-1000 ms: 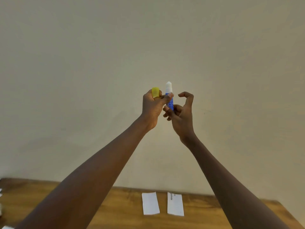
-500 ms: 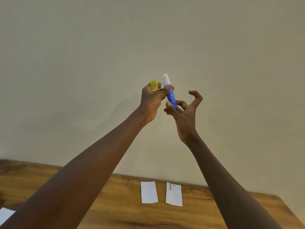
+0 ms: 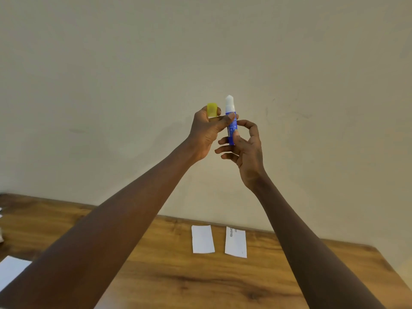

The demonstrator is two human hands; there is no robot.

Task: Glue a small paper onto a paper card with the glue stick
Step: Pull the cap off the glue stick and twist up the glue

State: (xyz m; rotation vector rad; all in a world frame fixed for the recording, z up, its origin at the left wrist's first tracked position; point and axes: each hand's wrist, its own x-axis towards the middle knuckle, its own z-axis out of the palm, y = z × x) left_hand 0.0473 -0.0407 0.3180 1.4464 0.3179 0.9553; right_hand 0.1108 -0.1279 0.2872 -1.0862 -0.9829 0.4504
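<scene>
I hold a blue glue stick (image 3: 231, 124) upright in front of the wall, its white glue tip pointing up and uncapped. My left hand (image 3: 206, 132) pinches the stick's upper part with the thumb and also holds the yellow cap (image 3: 212, 110) between its fingers. My right hand (image 3: 246, 150) grips the stick's lower end with thumb and fingers. Far below on the wooden table (image 3: 169, 277) lie two small white pieces side by side: a plain small paper (image 3: 202, 239) and a paper card (image 3: 236, 241) with dark print at its far end.
Another white sheet (image 3: 11, 269) shows at the table's left edge, partly behind my left forearm. A bare beige wall fills the background. The table's right corner sits near the lower right of the view.
My right hand, open beside the stick half a second ago, has closed its fingers around the stick's lower end. The stick has straightened upright. The view tilted down a little, showing more table.
</scene>
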